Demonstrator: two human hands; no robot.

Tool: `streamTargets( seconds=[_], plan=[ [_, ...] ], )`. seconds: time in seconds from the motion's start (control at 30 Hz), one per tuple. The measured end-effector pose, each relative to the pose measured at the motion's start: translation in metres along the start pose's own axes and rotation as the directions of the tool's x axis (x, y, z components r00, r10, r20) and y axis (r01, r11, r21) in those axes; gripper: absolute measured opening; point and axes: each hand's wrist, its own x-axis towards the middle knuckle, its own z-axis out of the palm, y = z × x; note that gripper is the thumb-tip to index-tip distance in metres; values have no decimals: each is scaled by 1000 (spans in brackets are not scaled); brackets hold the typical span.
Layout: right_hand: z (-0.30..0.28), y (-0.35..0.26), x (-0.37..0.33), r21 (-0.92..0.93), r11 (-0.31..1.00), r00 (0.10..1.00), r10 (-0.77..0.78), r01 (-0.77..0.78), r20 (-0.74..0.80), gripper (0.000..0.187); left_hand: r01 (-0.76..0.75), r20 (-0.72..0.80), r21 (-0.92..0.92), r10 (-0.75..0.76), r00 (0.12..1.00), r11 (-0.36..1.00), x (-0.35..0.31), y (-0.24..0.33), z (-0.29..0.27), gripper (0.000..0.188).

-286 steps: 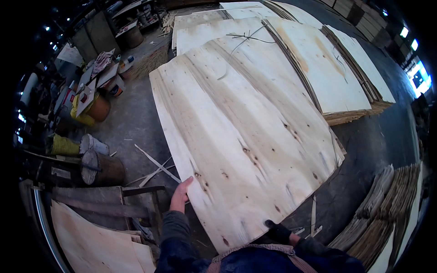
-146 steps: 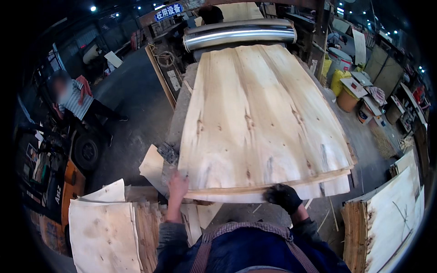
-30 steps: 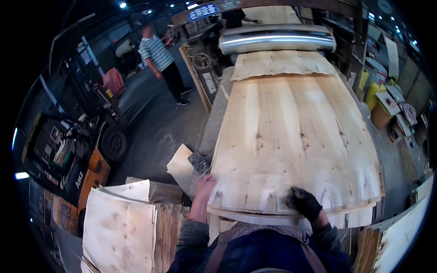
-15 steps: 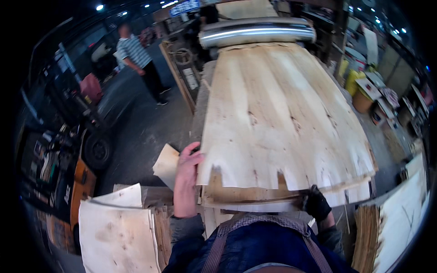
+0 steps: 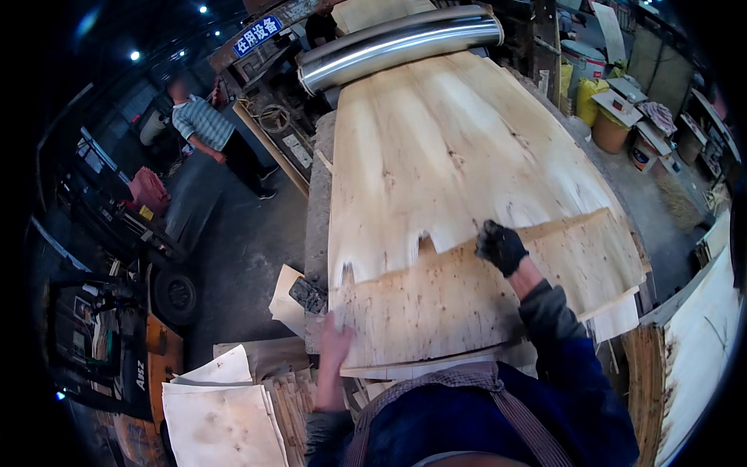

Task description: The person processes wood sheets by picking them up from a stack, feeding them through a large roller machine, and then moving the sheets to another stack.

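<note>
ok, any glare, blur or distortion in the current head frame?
Head view: glare streaks the metal roller; head view: fisheye rim goes black; head view: standing person's head blurred, left hand seemingly softer than gloved right hand.

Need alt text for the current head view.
The black-gloved right hand is at the ragged near edge of a wood sheet stretching toward a shiny roller; the bare left hand is at the left edge of the lower sheet.

On my remote feed I observe the left hand [image 5: 334,348] at the lower sheet [image 5: 443,311], seven o'clock; gloved right hand [image 5: 502,247] at the upper sheet [image 5: 428,148], three o'clock; roller [image 5: 401,50], twelve; forklift [image 5: 162,342], eight.
</note>
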Motion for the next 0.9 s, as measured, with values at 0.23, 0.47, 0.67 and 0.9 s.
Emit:
streamTargets(
  seconds=[0.23,0.47,0.67,0.9],
  plan=[
    [-7,-23,123,106,994,999,-26,22,41,6,5,-7,27,-5,1000,1000,-16,22,9,70],
    [-16,58,21,-16,977,960,213,-214,183,21,297,202,-627,-218,955,720,-5,23,-8,57],
    [11,90,-130,-125,939,929,337,-320,150,39,188,218,-711,-42,975,678,2,14,-39,50],
    [7,103,-198,69,879,876,459,-473,149,36,45,189,-785,169,967,618,1,84,-83,55]
  ],
)
